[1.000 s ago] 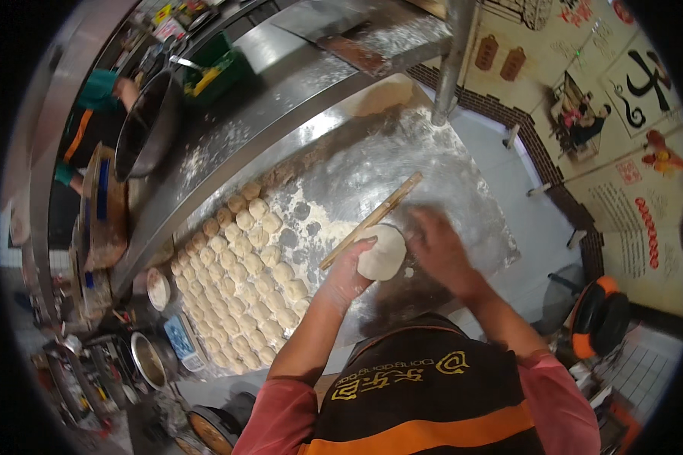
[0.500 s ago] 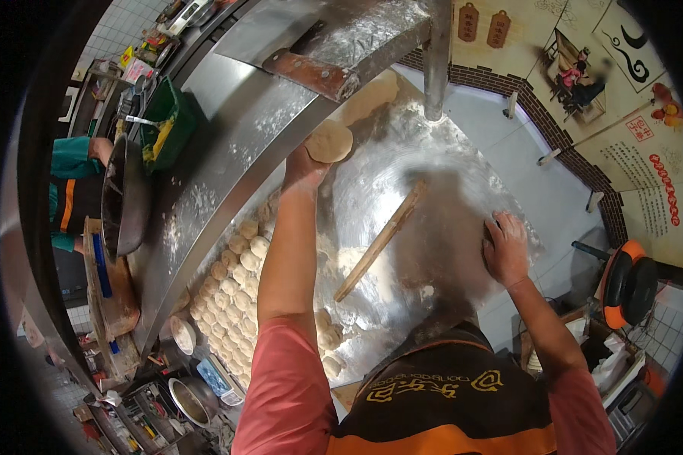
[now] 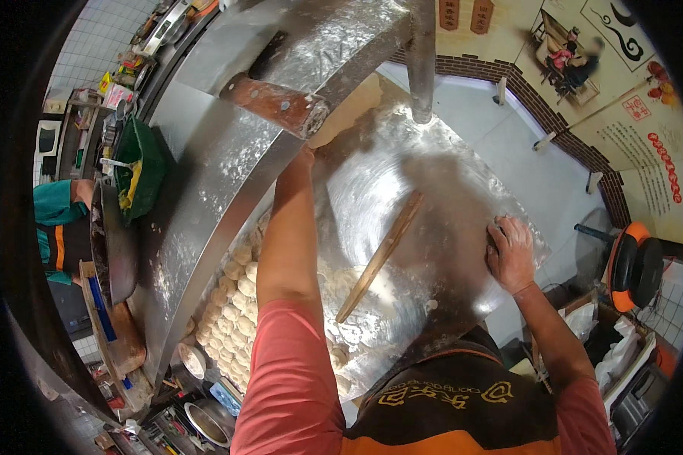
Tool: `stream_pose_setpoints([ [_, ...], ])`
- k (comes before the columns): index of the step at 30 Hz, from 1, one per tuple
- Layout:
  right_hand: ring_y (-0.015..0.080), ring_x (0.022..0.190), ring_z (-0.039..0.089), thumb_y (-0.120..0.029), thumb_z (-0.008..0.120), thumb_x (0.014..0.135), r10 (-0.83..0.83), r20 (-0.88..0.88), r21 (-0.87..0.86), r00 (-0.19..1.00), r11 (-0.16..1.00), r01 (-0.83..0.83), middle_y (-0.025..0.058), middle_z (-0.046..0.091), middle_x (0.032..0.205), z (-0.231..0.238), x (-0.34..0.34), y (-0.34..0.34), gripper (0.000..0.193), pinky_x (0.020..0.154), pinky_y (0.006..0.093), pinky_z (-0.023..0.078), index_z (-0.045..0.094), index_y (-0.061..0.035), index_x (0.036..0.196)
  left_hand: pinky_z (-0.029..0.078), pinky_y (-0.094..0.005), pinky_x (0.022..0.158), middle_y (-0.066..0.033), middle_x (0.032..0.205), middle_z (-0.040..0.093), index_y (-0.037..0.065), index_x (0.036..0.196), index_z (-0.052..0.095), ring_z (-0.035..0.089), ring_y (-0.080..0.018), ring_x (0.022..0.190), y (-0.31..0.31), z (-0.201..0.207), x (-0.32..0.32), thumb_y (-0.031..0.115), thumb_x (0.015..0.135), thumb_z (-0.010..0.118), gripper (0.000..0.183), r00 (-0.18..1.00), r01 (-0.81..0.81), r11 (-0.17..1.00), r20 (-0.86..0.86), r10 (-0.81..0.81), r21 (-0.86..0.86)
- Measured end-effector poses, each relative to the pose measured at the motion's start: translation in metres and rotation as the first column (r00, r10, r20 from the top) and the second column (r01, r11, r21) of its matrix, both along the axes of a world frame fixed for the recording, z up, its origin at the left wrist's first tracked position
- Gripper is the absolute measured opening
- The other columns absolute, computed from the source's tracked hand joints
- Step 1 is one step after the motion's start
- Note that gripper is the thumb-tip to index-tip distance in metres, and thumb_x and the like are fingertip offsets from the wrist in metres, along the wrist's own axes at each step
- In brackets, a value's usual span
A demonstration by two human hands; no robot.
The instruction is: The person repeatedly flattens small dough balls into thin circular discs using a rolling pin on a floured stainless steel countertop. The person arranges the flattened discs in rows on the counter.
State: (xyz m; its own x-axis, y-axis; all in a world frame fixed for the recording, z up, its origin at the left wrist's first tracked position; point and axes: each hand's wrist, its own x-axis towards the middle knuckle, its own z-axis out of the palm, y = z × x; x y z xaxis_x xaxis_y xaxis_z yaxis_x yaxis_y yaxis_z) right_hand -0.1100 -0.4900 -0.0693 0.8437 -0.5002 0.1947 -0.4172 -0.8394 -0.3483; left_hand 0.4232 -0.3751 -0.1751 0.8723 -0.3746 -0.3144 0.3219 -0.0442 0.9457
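Note:
My left arm reaches forward under the edge of a raised metal shelf [image 3: 205,129]. Only the wrist end of my left hand [image 3: 302,161] shows; its fingers are hidden behind the shelf, so I cannot see whether they hold anything. Beyond it lie flat pale dough sheets [image 3: 357,110]. My right hand [image 3: 513,254] rests near the right edge of the floured metal worktop [image 3: 463,174], fingers extended and loosely bent, holding nothing visible. Between my arms a wooden rolling pin [image 3: 379,258] lies slantwise. Many small dough balls [image 3: 231,326] sit in rows left of my left arm.
A wide blade with a riveted wooden handle [image 3: 273,102] lies on the shelf's edge. A green bin [image 3: 140,171] and dark pan [image 3: 114,243] stand at left, beside a person in a teal sleeve [image 3: 61,203]. A metal post [image 3: 420,68] meets the worktop's far side.
My left hand, which held a round flat dough piece, has moved forward and under the shelf, out of sight with it. The view has shifted slightly; my right hand stays by the edge.

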Motion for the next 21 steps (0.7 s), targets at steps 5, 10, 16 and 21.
stream_pose_setpoints([
  [5,0.0359,0.114,0.047,-0.005,0.063,0.066,-0.003,0.012,0.013,1.000,1.000,0.002,0.0132,0.051,0.118,-0.001,-0.002,-0.001,0.041,0.096,0.0479,0.037,0.057,-0.0052,0.107,0.053,-0.0374,0.061,-0.0094,0.086,0.064,0.002,0.092,0.066,0.065,-0.0250,0.079,-0.015,-0.002,-0.002,0.003,0.068,0.070,0.025,0.991,-0.041,0.999,0.128,0.039,0.013],
  [10,0.0359,0.115,0.046,-0.006,0.063,0.066,0.010,-0.011,0.053,1.000,0.999,-0.010,0.0132,0.051,0.119,0.000,-0.002,-0.003,0.042,0.097,0.0484,0.036,0.057,-0.0050,0.108,0.051,-0.0396,0.071,-0.0153,0.090,0.067,-0.003,0.098,0.065,0.065,-0.0304,0.085,-0.016,0.011,-0.015,0.020,0.068,0.075,0.039,0.922,-0.146,0.934,0.388,0.009,0.326],
  [16,0.0363,0.118,0.043,-0.006,0.060,0.068,0.000,-0.066,0.020,0.998,1.000,0.002,0.0142,0.049,0.123,-0.011,-0.006,-0.001,0.046,0.099,0.0490,0.032,0.055,-0.0050,0.113,0.046,-0.0394,0.087,-0.0223,0.103,0.065,-0.004,0.105,0.063,0.062,-0.0343,0.097,-0.001,0.062,-0.080,0.038,0.072,0.073,0.054,0.633,-0.382,0.792,0.759,-0.151,0.476],
  [21,0.0372,0.123,0.038,-0.005,0.057,0.070,0.040,-0.069,0.022,0.997,0.999,-0.038,0.0161,0.047,0.128,-0.018,-0.012,-0.002,0.048,0.103,0.0514,0.027,0.053,-0.0041,0.118,0.047,-0.0402,0.083,-0.0199,0.099,0.064,0.000,0.104,0.063,0.061,-0.0328,0.093,0.079,0.079,-0.186,0.026,0.077,0.066,0.037,0.852,-0.199,0.890,0.520,-0.049,0.411],
])
